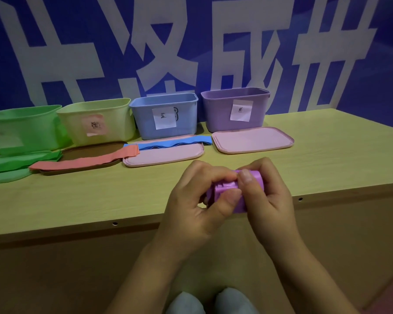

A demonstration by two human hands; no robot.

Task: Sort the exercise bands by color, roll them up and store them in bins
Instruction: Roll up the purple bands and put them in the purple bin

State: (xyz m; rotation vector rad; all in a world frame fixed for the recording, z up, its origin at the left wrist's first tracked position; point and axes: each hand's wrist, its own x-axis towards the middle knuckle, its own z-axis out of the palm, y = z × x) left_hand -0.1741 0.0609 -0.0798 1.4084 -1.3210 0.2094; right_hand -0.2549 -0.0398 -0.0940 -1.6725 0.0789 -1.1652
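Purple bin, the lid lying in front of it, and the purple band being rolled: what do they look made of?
Purple bin: likely moulded plastic, matte, with a rounded rim.
Pink lid: probably plastic too, smooth, with a raised edge.
Purple band: thin, rubbery sheet, creasing under both hands' grip.

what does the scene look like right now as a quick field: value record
left hand: grips purple band
right hand: grips purple band
purple band: rolled up, held in both hands above the table
bins: green bin, yellow bin, blue bin, purple bin, all open
unrolled bands: green band, pink band, blue band, lying flat on lids
pink lid: bare, before purple bin
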